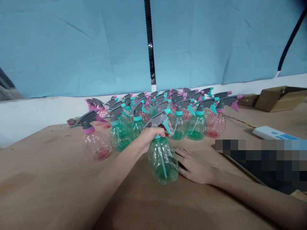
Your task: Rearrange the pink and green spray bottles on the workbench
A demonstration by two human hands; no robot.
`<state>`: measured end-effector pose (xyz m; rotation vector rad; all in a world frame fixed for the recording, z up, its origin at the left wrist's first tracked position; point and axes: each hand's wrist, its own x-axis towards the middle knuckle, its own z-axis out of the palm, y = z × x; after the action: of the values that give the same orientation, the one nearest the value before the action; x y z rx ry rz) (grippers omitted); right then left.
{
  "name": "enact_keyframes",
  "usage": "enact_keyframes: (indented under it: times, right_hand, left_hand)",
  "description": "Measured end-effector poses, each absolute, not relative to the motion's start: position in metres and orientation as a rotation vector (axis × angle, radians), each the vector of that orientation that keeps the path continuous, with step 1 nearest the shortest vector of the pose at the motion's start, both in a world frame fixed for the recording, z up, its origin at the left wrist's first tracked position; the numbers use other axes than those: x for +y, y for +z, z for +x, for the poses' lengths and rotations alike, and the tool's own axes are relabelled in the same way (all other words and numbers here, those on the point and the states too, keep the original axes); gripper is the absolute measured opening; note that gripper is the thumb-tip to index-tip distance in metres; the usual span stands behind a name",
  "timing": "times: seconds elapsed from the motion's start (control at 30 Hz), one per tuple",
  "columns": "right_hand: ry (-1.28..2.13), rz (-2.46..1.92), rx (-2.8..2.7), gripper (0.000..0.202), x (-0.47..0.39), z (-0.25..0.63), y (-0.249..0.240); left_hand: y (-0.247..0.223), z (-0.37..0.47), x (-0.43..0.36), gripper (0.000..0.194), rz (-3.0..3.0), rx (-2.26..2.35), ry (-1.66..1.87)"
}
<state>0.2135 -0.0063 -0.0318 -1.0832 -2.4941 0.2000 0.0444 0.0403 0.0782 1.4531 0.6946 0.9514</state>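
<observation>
The held bottle point(163, 161) hides the fingertips of the right hand point(199, 167), so whether they touch it cannot be told. Most fingers of the left hand point(151, 138) are concealed around the bottle's neck. Front bottles cover much of the rear bottles point(128, 110). Coarse blocks blur the dark flat object point(250, 171) and the white device's point(270, 132) lower edge. The right picture edge cuts off the cardboard box point(275, 99).

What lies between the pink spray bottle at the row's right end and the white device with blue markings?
Bare tabletop and a thin cord running toward the white device, seen in the head view.
</observation>
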Motion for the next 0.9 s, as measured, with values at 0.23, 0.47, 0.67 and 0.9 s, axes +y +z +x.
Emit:
enact_keyframes:
  times: [0.23,0.47,0.67,0.9]
  right_hand:
    - [0.194,-1.069,-2.505,0.039,-0.0066,0.2130,-0.0301]
    - [0.198,-1.069,-2.505,0.040,-0.0062,0.2133,-0.0308]
    - [0.211,-1.074,-2.499,0.040,-0.0060,0.2140,-0.0321]
    - [0.217,-1.069,-2.487,0.040,-0.0064,0.2132,-0.0311]
  left_hand:
    - [0.0808,0.0470,0.0393,0.049,1.495,0.580,0.881]
    - [0.0782,0.0458,0.0400,0.039,1.492,0.583,0.919]
    - [0.0781,0.0483,0.0376,0.031,1.474,0.710,1.013]
    - [0.0790,0.0476,0.0375,0.035,1.502,0.677,0.931]
